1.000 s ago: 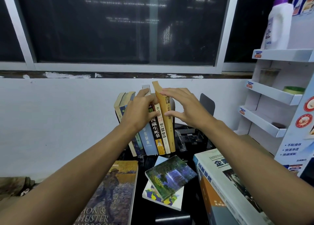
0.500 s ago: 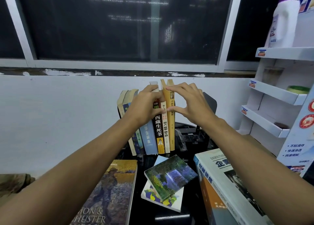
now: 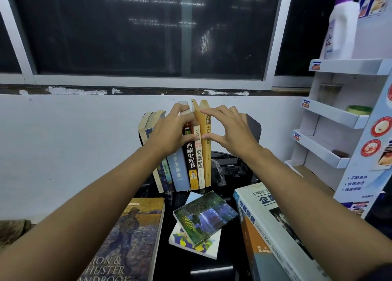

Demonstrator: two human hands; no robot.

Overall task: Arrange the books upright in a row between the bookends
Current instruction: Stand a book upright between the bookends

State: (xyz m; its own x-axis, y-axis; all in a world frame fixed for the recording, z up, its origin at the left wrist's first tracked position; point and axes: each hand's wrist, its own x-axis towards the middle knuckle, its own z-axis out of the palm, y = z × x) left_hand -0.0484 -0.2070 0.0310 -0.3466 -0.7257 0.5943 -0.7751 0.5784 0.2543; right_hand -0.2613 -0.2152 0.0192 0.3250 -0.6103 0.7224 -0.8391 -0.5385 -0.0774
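Head cam: the books (image 3: 180, 170) stand upright in a row at the back of the dark surface (image 3: 229, 249), right by the white wall. Left hand (image 3: 169, 136) is curled over the tops of the middle ones, thumb on a spine, gripping them. Right hand (image 3: 231, 132) makes a C on the yellow book (image 3: 206, 153) at the row's right end, fingers on top, thumb on the spine. Dark bookend (image 3: 254, 127) stands near it with a gap between. A textbook (image 3: 265, 227) lies flat up front.
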